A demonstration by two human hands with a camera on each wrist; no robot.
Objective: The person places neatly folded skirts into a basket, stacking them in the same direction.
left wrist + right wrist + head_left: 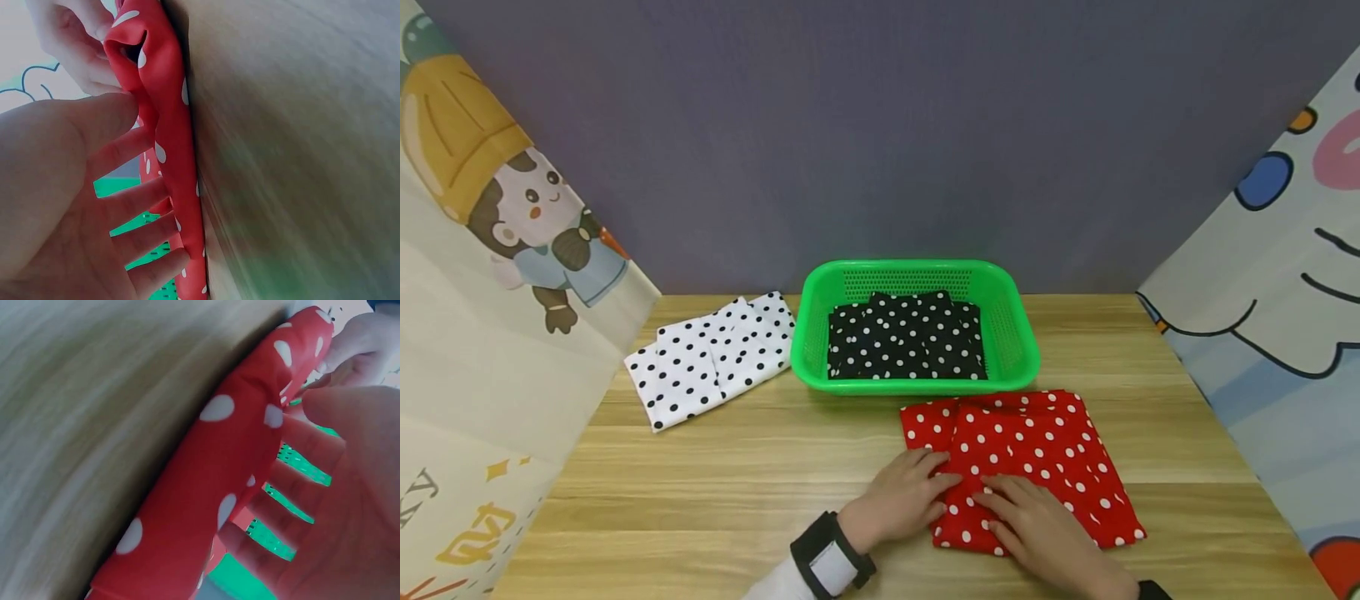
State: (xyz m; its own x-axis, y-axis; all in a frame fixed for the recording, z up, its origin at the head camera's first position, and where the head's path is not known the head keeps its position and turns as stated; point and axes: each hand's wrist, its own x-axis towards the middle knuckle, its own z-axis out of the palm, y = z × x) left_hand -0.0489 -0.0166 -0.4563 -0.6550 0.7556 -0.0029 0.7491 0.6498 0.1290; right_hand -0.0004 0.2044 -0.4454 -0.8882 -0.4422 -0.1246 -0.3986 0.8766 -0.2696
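Note:
A folded red cloth with white dots (1052, 442) lies on the table just in front of the green basket. My left hand (904, 496) rests its fingertips on the cloth's left side. The right hand (1037, 529) lies over its front middle, fingers spread and lightly bent. In the left wrist view, the left fingers touch the thick folded edge of the red cloth (169, 125), where a small gap shows between layers. The right wrist view has the right fingers (300, 487) extended along the cloth's top, with nothing pinched.
The green plastic basket (1026, 358) stands at the back centre, holding a folded black cloth with white dots (902, 337). Left of it lies a folded white cloth with black dots (707, 358), close against the basket. A grey wall (880, 142) rises behind the wooden table (700, 492).

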